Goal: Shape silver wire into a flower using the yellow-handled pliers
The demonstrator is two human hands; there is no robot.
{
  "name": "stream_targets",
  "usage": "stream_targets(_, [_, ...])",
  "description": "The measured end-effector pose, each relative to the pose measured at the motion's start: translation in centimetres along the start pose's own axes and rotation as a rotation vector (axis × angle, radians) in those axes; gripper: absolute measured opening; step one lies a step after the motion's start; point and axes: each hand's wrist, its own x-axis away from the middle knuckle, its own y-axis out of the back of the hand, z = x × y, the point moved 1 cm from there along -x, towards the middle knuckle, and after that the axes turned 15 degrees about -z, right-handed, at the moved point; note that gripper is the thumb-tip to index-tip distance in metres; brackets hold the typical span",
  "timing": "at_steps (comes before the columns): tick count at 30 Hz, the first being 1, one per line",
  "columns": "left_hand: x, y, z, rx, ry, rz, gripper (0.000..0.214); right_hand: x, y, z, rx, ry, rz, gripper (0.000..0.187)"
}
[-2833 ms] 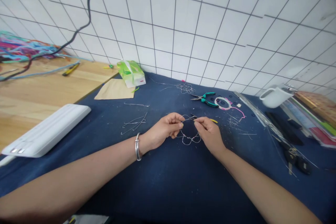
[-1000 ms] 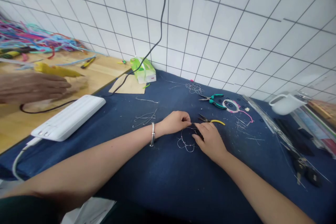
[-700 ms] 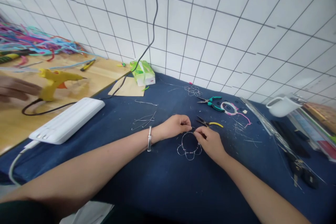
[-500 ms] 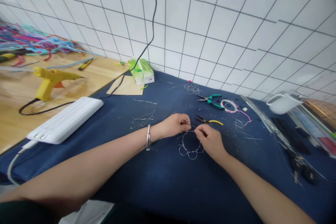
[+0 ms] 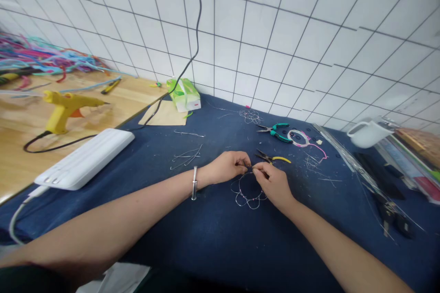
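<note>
A thin silver wire flower frame lies on the dark blue cloth in front of me. My left hand, with a silver bangle on its wrist, pinches the top of the frame. My right hand pinches the same top part from the right, fingertips almost meeting the left ones. Both hands are closed on the wire. Yellow-handled pliers lie just behind my right hand.
Green-handled pliers, a second wire flower, a pink-and-white ring and loose wire pieces lie on the cloth. A white power bank, yellow glue gun, tissue pack and white cup stand around.
Another person's hand at the left set the yellow glue gun down and left the view. My fingertips have drawn closer together at the top of the wire frame.
</note>
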Motion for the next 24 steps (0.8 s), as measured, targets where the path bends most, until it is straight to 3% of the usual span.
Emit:
stream_targets(17, [0.1, -0.2, -0.7, -0.141, -0.2, 0.015, 0.015, 0.2, -0.1, 0.1, 0.065, 0.069, -0.042, 0.017])
stream_targets(24, [0.4, 0.0, -1.1, -0.081, -0.127, -0.005, 0.015, -0.3, 0.5, 0.0, -0.034, 0.013, -0.028, 0.017])
